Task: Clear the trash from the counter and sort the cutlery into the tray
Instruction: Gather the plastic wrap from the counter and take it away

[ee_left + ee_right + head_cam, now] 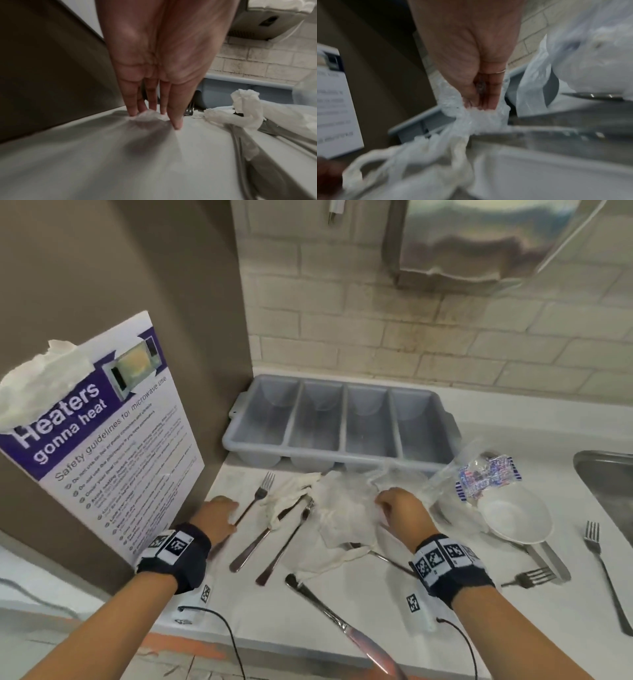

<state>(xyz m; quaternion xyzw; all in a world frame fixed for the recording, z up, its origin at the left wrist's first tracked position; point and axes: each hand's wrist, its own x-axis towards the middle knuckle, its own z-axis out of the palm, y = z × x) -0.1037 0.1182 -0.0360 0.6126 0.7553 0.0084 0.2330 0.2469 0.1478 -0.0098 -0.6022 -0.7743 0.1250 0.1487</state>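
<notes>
My left hand [219, 515] is down on the white counter by the wall, and its thumb and fingertips [176, 124] pinch a small white tissue scrap [149, 115]. My right hand [400, 508] grips a crumpled clear plastic bag [346, 508] [471, 119] that lies over some cutlery. A grey four-compartment tray [342, 460] stands empty behind it. A fork [260, 494] and two more handles [284, 546] lie between my hands. A knife [342, 625] lies at the front edge, and more forks [603, 570] are on the right.
A white bowl [513, 518] and a printed wrapper [486, 477] sit right of the bag, with a steel sink [606, 484] beyond. A microwave poster [113, 457] leans on the brown wall at left, a tissue wad [37, 385] on top of it.
</notes>
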